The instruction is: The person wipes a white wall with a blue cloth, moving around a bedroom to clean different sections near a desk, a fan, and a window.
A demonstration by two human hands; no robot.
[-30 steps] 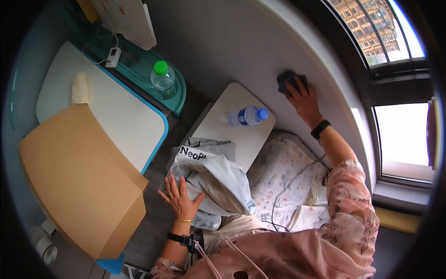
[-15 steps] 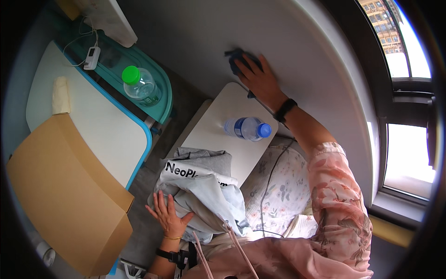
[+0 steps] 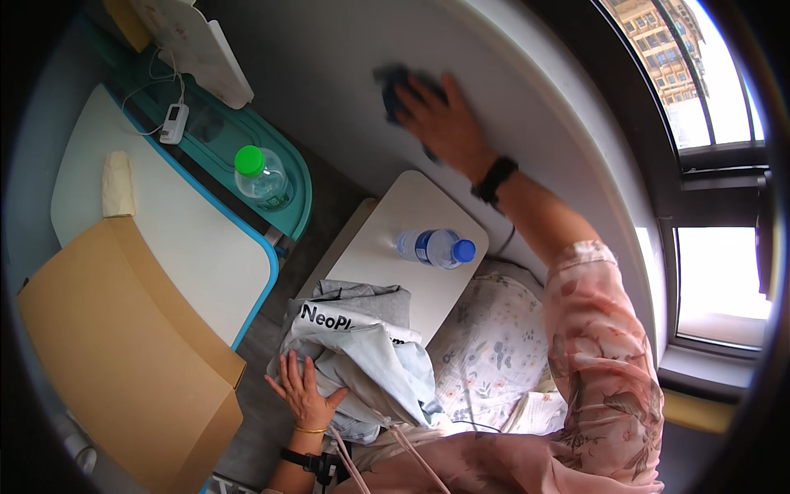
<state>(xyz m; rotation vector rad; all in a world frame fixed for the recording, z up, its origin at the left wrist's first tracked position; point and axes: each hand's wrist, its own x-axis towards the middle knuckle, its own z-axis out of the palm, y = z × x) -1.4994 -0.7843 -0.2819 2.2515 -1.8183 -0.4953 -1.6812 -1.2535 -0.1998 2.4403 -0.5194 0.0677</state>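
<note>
My right hand is stretched up to the grey wall, pressing a dark blue cloth flat against it. Motion smears those fingers and the cloth a little. Low in the view, my left hand rests open, fingers spread, on the edge of a heap of pale grey and light blue clothes. The heap lies partly on a small white bedside cabinet. On that cabinet, a clear water bottle with a blue cap lies on its side or leans, beyond the clothes.
At left, a white table with a blue edge carries an open cardboard box and a cream rolled cloth. A green-capped bottle and a white corded device sit on a teal tray. A floral cushion lies right, below a window.
My right hand has slid the dark cloth up and left along the wall. The left hand stays on the clothes. The whole view has shifted slightly.
</note>
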